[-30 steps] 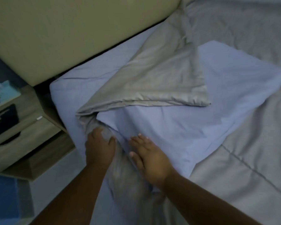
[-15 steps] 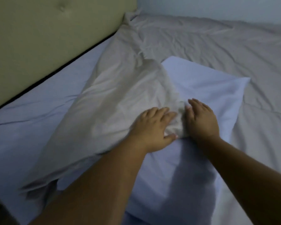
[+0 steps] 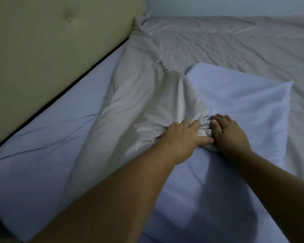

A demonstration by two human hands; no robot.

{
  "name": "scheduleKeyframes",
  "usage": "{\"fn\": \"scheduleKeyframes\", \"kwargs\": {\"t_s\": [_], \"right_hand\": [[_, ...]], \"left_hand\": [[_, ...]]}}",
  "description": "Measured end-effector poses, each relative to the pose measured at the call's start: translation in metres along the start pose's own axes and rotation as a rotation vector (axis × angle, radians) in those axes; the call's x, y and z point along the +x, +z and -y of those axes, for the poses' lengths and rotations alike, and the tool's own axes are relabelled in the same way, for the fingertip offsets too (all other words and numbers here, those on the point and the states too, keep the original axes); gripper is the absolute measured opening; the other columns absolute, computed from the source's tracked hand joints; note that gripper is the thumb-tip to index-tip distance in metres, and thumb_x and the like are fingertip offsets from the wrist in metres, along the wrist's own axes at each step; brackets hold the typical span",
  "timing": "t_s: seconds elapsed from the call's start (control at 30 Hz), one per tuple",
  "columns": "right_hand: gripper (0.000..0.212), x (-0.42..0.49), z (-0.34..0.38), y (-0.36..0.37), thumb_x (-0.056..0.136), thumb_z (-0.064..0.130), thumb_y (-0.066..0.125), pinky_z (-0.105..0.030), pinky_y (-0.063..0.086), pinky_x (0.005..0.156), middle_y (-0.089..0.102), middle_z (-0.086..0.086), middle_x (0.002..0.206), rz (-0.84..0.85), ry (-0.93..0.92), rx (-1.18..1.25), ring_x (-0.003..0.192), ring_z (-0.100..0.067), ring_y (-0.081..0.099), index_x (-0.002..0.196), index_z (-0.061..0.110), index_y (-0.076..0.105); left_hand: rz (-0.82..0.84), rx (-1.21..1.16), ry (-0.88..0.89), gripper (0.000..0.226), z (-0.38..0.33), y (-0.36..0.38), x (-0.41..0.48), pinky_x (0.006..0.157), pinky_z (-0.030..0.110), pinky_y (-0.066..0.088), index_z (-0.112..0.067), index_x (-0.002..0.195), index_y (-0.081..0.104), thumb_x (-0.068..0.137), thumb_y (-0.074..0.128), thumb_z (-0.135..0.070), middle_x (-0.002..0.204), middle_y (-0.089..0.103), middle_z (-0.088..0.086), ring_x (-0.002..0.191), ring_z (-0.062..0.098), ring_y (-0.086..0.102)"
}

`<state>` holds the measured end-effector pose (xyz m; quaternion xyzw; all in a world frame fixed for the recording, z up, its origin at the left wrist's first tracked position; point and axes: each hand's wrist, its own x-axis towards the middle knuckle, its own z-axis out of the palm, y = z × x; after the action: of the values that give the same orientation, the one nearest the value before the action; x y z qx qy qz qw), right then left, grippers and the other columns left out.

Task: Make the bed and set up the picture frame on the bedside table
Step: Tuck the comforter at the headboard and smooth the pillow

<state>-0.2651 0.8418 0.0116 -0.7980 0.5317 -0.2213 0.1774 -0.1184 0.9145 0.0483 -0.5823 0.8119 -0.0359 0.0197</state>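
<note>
Both hands are on the bed, close together near the middle of the view. The left hand (image 3: 183, 136) has its fingers curled into a bunch of the gray blanket (image 3: 147, 106) and holds it tight. The right hand (image 3: 230, 133) sits just beside it at 3 o'clock, fingers bent down on the same bunched cloth. I cannot tell if it grips the cloth or only presses on it.

The gray blanket runs in a long fold from the hands up toward 11 o'clock and spreads wide across the far side of the bed. A light blue pillow (image 3: 244, 102) lies under the right hand, toward 2 o'clock. The blue sheet (image 3: 42, 146) covers the mattress at 9 o'clock. The tan padded headboard (image 3: 51, 50) stands at 10 o'clock.
</note>
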Motion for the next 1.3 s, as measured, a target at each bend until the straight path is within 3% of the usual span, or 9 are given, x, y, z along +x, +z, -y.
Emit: {"fn": "scheduleKeyframes", "kwargs": {"t_s": [0.33, 0.53, 0.7, 0.77, 0.87, 0.97, 1.07, 1.2, 1.3], "right_hand": [[0.037, 0.006, 0.13, 0.06, 0.098, 0.025, 0.035, -0.041, 0.028, 0.106, 0.05, -0.018, 0.135, 0.221, -0.077, 0.051, 0.126, -0.033, 0.039, 0.124, 0.003, 0.052], [0.047, 0.016, 0.232, 0.148, 0.099, 0.033, 0.029, -0.036, 0.016, 0.115, 0.034, -0.009, 0.151, 0.29, -0.095, -0.001, 0.142, -0.027, 0.023, 0.139, 0.01, 0.037], [0.049, 0.012, 0.336, 0.236, 0.099, 0.034, 0.028, -0.037, 0.018, 0.115, 0.03, -0.01, 0.153, 0.358, -0.081, 0.036, 0.142, -0.027, 0.021, 0.142, 0.011, 0.032], [0.048, 0.009, 0.383, 0.273, 0.098, 0.033, 0.031, -0.037, 0.018, 0.115, 0.032, -0.011, 0.152, 0.369, -0.128, 0.062, 0.142, -0.028, 0.023, 0.141, 0.01, 0.034], [0.051, 0.005, 0.442, 0.324, 0.098, 0.035, 0.032, -0.036, 0.015, 0.116, 0.028, -0.01, 0.153, 0.369, -0.19, 0.036, 0.142, -0.026, 0.022, 0.143, 0.012, 0.029], [0.054, -0.002, 0.476, 0.372, 0.097, 0.038, 0.031, -0.035, 0.011, 0.117, 0.023, -0.009, 0.155, 0.404, -0.255, 0.02, 0.144, -0.024, 0.017, 0.145, 0.014, 0.024], [0.056, -0.018, 0.492, 0.415, 0.097, 0.043, 0.028, -0.035, 0.007, 0.117, 0.02, -0.007, 0.156, 0.453, -0.346, -0.023, 0.145, -0.023, 0.014, 0.146, 0.017, 0.02], [0.058, -0.048, 0.501, 0.453, 0.095, 0.047, 0.027, -0.038, 0.005, 0.118, 0.026, -0.007, 0.154, 0.432, -0.523, -0.18, 0.144, -0.024, 0.018, 0.145, 0.019, 0.024], [0.057, -0.054, 0.5, 0.459, 0.094, 0.047, 0.027, -0.039, 0.009, 0.117, 0.033, -0.007, 0.151, 0.385, -0.541, -0.208, 0.142, -0.025, 0.024, 0.143, 0.018, 0.031]], "left_hand": [[0.072, 0.453, -0.026, 0.037, 0.157, -0.058, -0.086, 0.081, 0.033, 0.038, -0.034, 0.108, 0.065, 0.089, 0.034, -0.027, 0.132, 0.049, -0.003, 0.114, 0.025, 0.05], [0.087, 0.248, -0.467, 0.03, 0.307, -0.067, -0.177, 0.083, 0.033, 0.028, -0.01, 0.119, 0.051, 0.092, 0.045, -0.02, 0.124, 0.05, 0.013, 0.114, 0.03, 0.043], [0.294, 0.475, -0.449, 0.032, 0.425, -0.067, -0.308, 0.085, 0.035, 0.031, -0.027, 0.116, 0.059, 0.093, 0.038, -0.029, 0.136, 0.042, 0.007, 0.127, 0.027, 0.037], [0.257, 0.5, -0.419, 0.028, 0.456, -0.06, -0.36, 0.075, 0.033, 0.041, -0.035, 0.104, 0.067, 0.087, 0.046, -0.035, 0.122, 0.056, 0.008, 0.111, 0.03, 0.054], [0.164, 0.429, -0.419, 0.018, 0.479, -0.027, -0.413, 0.048, 0.028, 0.047, -0.034, 0.087, 0.075, 0.07, 0.071, -0.034, 0.085, 0.068, 0.013, 0.069, 0.033, 0.065], [0.252, 0.299, -0.505, 0.044, 0.486, 0.033, -0.439, 0.06, 0.032, 0.048, -0.041, 0.112, 0.065, 0.07, 0.075, -0.029, 0.105, 0.062, 0.014, 0.09, 0.035, 0.061], [0.348, 0.163, -0.608, 0.07, 0.49, 0.096, -0.459, 0.079, 0.037, 0.037, -0.046, 0.138, 0.03, 0.077, 0.06, -0.026, 0.133, 0.036, 0.012, 0.12, 0.033, 0.039], [0.213, 0.039, -0.691, 0.05, 0.49, 0.146, -0.487, 0.076, 0.04, 0.039, -0.044, 0.138, 0.036, 0.092, 0.044, -0.026, 0.126, 0.044, 0.018, 0.104, 0.034, 0.047], [0.117, -0.125, -0.916, 0.043, 0.497, 0.167, -0.514, 0.084, 0.045, 0.045, -0.031, 0.133, 0.043, 0.091, 0.04, -0.023, 0.121, 0.045, 0.02, 0.102, 0.038, 0.051]]}}
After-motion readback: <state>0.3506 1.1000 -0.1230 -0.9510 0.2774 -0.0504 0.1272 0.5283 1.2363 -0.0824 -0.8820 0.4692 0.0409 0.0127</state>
